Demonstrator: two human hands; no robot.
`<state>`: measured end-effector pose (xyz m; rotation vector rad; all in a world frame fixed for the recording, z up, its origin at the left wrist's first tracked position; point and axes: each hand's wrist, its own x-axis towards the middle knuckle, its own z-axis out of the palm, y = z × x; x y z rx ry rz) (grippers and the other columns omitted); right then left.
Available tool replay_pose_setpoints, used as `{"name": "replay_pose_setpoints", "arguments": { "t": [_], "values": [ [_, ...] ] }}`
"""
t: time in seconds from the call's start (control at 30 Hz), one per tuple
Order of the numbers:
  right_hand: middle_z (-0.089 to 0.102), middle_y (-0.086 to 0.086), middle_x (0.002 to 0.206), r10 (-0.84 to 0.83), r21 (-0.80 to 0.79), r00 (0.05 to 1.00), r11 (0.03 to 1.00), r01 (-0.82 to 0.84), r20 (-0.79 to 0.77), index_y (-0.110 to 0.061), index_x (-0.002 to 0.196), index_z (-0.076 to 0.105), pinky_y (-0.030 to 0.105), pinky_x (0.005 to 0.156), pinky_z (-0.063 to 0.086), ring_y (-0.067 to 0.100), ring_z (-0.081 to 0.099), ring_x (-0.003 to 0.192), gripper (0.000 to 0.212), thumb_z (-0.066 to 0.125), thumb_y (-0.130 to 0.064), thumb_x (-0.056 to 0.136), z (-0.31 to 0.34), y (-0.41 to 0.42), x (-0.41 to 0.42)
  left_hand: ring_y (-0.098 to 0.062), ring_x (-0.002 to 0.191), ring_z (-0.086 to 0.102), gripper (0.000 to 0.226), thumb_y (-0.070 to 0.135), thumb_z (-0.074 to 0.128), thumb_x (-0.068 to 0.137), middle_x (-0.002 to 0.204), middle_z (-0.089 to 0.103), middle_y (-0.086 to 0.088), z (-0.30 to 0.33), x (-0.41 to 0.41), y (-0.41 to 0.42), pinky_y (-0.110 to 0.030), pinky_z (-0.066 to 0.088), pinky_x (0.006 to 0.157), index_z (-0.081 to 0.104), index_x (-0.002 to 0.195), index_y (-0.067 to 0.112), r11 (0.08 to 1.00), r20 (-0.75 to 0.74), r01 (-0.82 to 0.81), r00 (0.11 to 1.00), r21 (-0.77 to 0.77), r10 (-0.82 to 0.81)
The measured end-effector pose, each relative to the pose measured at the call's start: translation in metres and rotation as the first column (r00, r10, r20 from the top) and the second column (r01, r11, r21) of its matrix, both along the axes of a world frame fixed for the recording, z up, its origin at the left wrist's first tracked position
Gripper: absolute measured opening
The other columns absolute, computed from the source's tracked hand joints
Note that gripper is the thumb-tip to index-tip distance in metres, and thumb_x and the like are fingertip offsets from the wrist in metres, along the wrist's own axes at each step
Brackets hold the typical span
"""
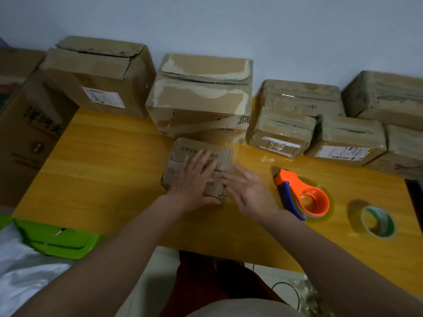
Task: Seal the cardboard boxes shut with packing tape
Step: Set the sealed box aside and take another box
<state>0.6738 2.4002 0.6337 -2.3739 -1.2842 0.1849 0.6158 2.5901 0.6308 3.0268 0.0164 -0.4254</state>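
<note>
Your left hand (pixel 194 179) lies flat, fingers straight, on the small box (pixel 201 163); right hand (pixel 249 193) open w/ fingertips at its right edge. Tape dispenser (pixel 299 195) sits nearby on the table (pixel 103 168).

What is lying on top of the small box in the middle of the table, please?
The left hand rests flat on the small box, fingers straight. The right hand touches its right edge. The hands cover the middle seam, so tape there cannot be judged.
</note>
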Motion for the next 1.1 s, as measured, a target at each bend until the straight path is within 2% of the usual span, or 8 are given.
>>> {"name": "replay_pose_setpoints", "arguments": {
  "t": [0.07,0.27,0.47,0.7,0.83,0.9,1.0,1.1],
  "values": [
    [0.057,-0.001,0.135,0.026,-0.063,1.000,0.998,-0.025,0.016,-0.013,0.123,0.063,0.054,0.110,0.034,0.025,0.035,0.140,0.038,0.044,-0.027,0.094,-0.006,0.001,0.002,-0.023,0.144,-0.027,0.118,0.085,0.040,0.074,0.158,-0.026,-0.006,-0.008,0.002,0.006,-0.050,-0.008,0.119,-0.013,0.153,0.015,0.999,-0.055,-0.036,0.998,0.038,0.038],
    [0.019,-0.012,0.157,-0.112,-0.166,0.994,0.980,0.108,-0.016,-0.027,0.146,0.032,0.036,0.115,0.000,0.015,-0.004,0.148,0.046,0.031,-0.034,0.101,-0.003,0.017,0.037,-0.026,0.144,-0.028,0.113,0.088,0.017,0.075,0.156,-0.031,-0.010,-0.016,0.003,0.003,-0.054,-0.006,0.118,-0.019,0.151,0.013,0.997,-0.055,-0.037,0.998,0.066,0.041],
    [0.044,0.002,0.147,-0.196,-0.084,0.976,0.978,0.189,-0.090,-0.013,0.142,0.044,0.033,0.117,0.018,0.022,0.026,0.142,0.041,0.036,-0.024,0.103,-0.002,0.048,0.073,-0.023,0.144,-0.029,0.116,0.089,0.020,0.075,0.157,-0.029,-0.008,-0.016,0.015,-0.001,-0.053,-0.006,0.118,-0.020,0.150,0.009,0.998,-0.003,0.044,0.999,0.047,-0.044],
    [0.063,0.003,0.120,-0.107,-0.130,0.994,0.986,0.108,0.017,-0.019,0.132,0.056,0.036,0.088,0.035,0.025,0.046,0.108,0.035,0.041,-0.025,0.101,-0.003,0.055,0.097,-0.021,0.145,-0.027,0.114,0.089,0.021,0.076,0.159,-0.025,-0.006,-0.023,0.017,-0.002,-0.052,-0.007,0.118,-0.015,0.152,0.013,0.998,0.026,0.049,0.998,0.032,-0.050],
    [0.061,0.007,0.126,-0.112,-0.157,0.987,0.983,0.092,-0.118,-0.016,0.130,0.058,0.037,0.098,0.040,0.027,0.050,0.117,0.035,0.041,-0.029,0.101,-0.009,0.062,0.106,-0.021,0.144,-0.028,0.114,0.090,0.018,0.074,0.158,-0.027,-0.005,-0.023,0.019,-0.002,-0.053,-0.008,0.118,-0.016,0.152,0.014,0.998,0.019,0.037,0.999,0.042,-0.038],
    [0.059,0.008,0.130,-0.204,-0.171,0.932,0.973,0.158,-0.300,-0.014,0.128,0.059,0.034,0.101,0.038,0.028,0.050,0.122,0.039,0.039,-0.035,0.102,-0.009,0.063,0.107,-0.021,0.144,-0.029,0.116,0.091,0.013,0.071,0.158,-0.028,-0.004,-0.023,0.019,-0.002,-0.053,-0.008,0.118,-0.017,0.152,0.014,0.998,0.015,0.028,0.999,0.049,-0.029],
    [0.054,0.012,0.137,-0.406,-0.212,0.654,0.909,0.358,-0.638,-0.010,0.130,0.058,0.035,0.106,0.033,0.028,0.046,0.129,0.060,0.028,-0.052,0.100,-0.006,0.058,0.106,-0.020,0.143,-0.030,0.118,0.092,0.015,0.069,0.158,-0.028,-0.003,-0.023,0.020,-0.003,-0.053,-0.008,0.118,-0.018,0.151,0.014,0.999,0.015,0.010,1.000,0.038,-0.010],
    [0.055,0.013,0.135,-0.518,-0.074,0.582,0.783,0.618,-0.626,-0.009,0.131,0.056,0.033,0.100,0.034,0.029,0.047,0.128,0.059,0.024,-0.049,0.102,-0.010,0.043,0.096,-0.020,0.143,-0.032,0.119,0.092,0.021,0.070,0.157,-0.030,-0.003,-0.023,0.021,-0.005,-0.053,-0.008,0.118,-0.020,0.151,0.015,0.999,0.010,-0.006,1.000,0.047,0.005]
  ]
}}
